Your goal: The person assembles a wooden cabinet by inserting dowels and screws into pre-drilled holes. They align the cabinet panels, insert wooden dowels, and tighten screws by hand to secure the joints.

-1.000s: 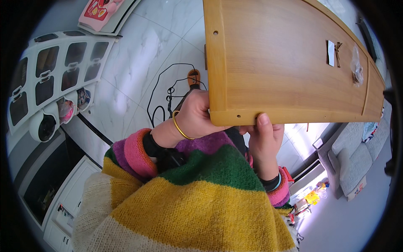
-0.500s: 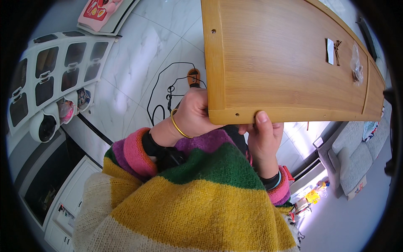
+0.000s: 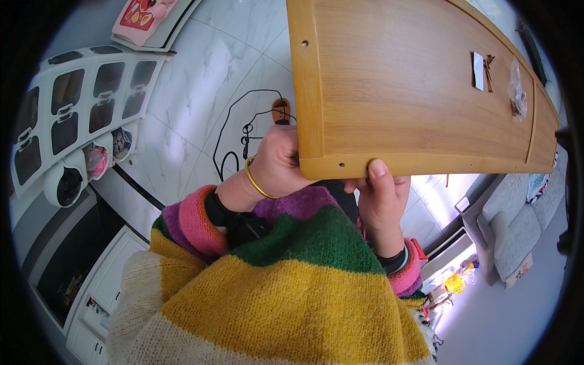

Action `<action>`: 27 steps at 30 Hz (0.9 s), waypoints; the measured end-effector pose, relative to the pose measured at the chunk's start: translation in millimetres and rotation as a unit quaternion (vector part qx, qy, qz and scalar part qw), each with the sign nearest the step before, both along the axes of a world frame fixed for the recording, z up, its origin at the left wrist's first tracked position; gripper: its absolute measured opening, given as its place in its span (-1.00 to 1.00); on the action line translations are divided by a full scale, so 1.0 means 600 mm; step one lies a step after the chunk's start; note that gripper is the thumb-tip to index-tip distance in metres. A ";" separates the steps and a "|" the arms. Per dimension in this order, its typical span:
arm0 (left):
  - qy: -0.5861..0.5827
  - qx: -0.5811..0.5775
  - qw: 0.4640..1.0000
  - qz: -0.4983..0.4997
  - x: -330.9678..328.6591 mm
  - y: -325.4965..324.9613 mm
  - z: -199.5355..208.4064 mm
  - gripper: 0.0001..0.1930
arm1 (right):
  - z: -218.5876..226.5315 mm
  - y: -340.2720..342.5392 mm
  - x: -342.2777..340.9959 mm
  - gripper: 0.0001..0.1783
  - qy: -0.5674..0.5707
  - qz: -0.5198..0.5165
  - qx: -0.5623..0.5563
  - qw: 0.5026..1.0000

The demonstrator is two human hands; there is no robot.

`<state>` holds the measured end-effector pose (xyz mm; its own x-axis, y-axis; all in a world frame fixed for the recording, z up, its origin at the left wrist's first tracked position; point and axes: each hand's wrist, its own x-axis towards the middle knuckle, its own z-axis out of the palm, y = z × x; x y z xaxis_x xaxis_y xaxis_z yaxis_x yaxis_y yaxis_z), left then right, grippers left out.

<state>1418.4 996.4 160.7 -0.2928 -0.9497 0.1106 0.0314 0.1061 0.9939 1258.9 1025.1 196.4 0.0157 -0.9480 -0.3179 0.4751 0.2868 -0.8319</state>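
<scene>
A wooden panel (image 3: 401, 103) with a raised rim and small screw holes reaches from my hands toward the far right. My left hand (image 3: 278, 159) is closed at its near left corner, the fingers partly hidden beside and under the rim. At the near edge, the thumb of my right hand (image 3: 384, 198) presses against the rim while the other fingers curl below it. Whether those fingers hold something small underneath cannot be seen. Lying on the panel are a small white strip (image 3: 478, 71), several brown screws (image 3: 488, 73) and a clear plastic bag (image 3: 517, 97).
Black cables (image 3: 246, 137) lie on the pale tiled floor (image 3: 194, 91), close to a brown slipper (image 3: 279, 111). White storage boxes (image 3: 91, 91) with dark windows stand at the left. To the right is a grey sofa (image 3: 517, 225), with colourful small items (image 3: 453, 284) nearer me.
The near left corner of the panel has shifted slightly left and away from me. Both hands keep their grip and hardly move.
</scene>
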 end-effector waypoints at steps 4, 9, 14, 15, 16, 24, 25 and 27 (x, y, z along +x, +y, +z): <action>0.000 -0.002 1.000 0.008 -0.002 0.001 -0.001 -0.82 | -0.001 0.001 0.000 -0.86 0.003 0.001 -0.003 1.000; 0.006 0.017 1.000 0.007 -0.002 0.000 0.007 -0.83 | -0.004 0.001 0.000 -0.86 -0.002 0.000 -0.017 1.000; 0.059 0.071 0.996 -0.017 -0.002 0.003 0.024 -0.84 | -0.004 0.001 0.001 -0.85 0.019 -0.021 0.014 1.000; 0.073 0.094 0.993 -0.023 -0.002 0.005 0.027 -0.84 | -0.004 0.000 0.001 -0.85 0.017 -0.020 0.002 1.000; 0.086 0.116 0.989 -0.031 -0.002 0.006 0.030 -0.84 | -0.004 -0.001 0.001 -0.85 0.012 -0.016 -0.007 1.000; 0.063 0.122 0.990 -0.031 0.002 0.009 0.027 -0.84 | -0.007 0.000 0.000 -0.86 0.009 -0.013 -0.017 1.000; 0.062 0.127 0.989 -0.029 0.002 0.010 0.027 -0.84 | -0.008 0.001 0.000 -0.86 0.007 -0.014 -0.016 1.000; 0.062 0.132 0.989 -0.026 0.003 0.011 0.026 -0.84 | -0.009 0.001 0.000 -0.87 0.002 -0.015 -0.016 1.000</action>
<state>1420.1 1003.3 176.2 -0.3420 -0.9343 -0.1011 0.1524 -0.1613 0.9751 1258.8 1025.7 191.0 -0.0136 -0.9576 -0.2877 0.4793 0.2463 -0.8424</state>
